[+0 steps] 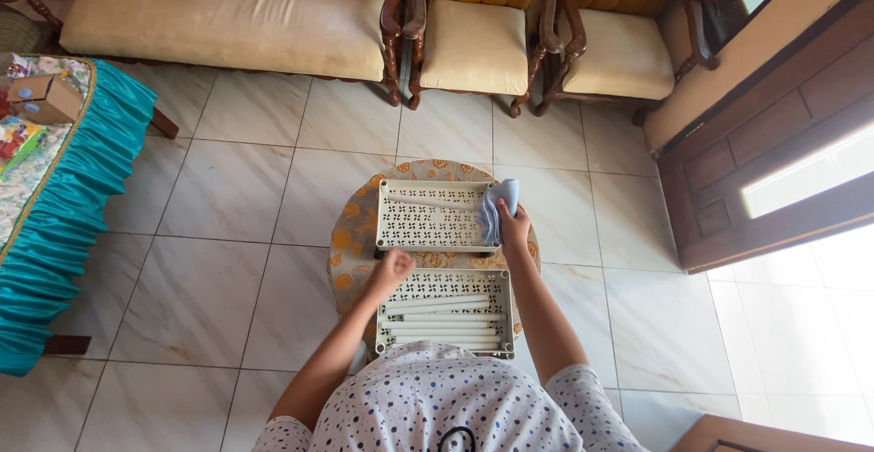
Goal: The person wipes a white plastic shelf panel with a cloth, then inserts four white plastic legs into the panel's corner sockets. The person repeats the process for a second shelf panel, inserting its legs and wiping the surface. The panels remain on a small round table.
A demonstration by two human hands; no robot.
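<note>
Two white plastic shelf trays with a patterned, perforated face lie on a small round stool with an orange flower cover (350, 233). The far tray (428, 215) lies flat; the near tray (444, 314) holds several white tubes. My right hand (513, 226) grips a pale blue cloth (498, 204) and presses it on the far tray's right edge. My left hand (391, 268) rests with curled fingers on the near tray's upper left corner.
A cream-cushioned sofa (228, 20) and two wooden chairs (473, 47) line the far wall. A table with a teal skirt (82, 179) stands at the left, a cardboard box (45, 97) on it. A dark wooden door (774, 142) is at the right. White floor tiles surround the stool.
</note>
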